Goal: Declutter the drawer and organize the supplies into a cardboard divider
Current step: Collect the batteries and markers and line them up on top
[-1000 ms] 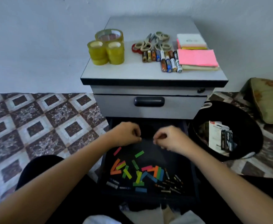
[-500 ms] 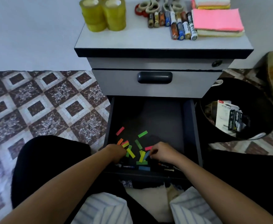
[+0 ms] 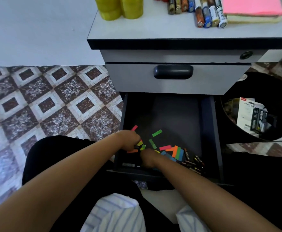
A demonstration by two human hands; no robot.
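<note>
The bottom drawer point(image 3: 210, 131) of the grey cabinet stands pulled out, dark inside. Coloured paper strips point(image 3: 157, 133) lie scattered in its front half, and several small batteries point(image 3: 193, 162) lie at its front right. My left hand point(image 3: 129, 138) reaches into the front left of the drawer, fingers bunched on the strips. My right hand point(image 3: 147, 158) is just beside it, curled downward near the front wall, with its fingertips hidden. No cardboard divider is in view.
On the cabinet top are yellow tape rolls point(image 3: 118, 5), a row of batteries point(image 3: 207, 15) and pink sticky notes point(image 3: 252, 5). The upper drawer with its dark handle point(image 3: 173, 72) is closed. A black bin point(image 3: 270, 81) holding stapler packaging point(image 3: 252, 116) stands to the right.
Both hands have come from the middle of the drawer to its front and now sit close together among the strips. The camera has tilted down and shifted left.
</note>
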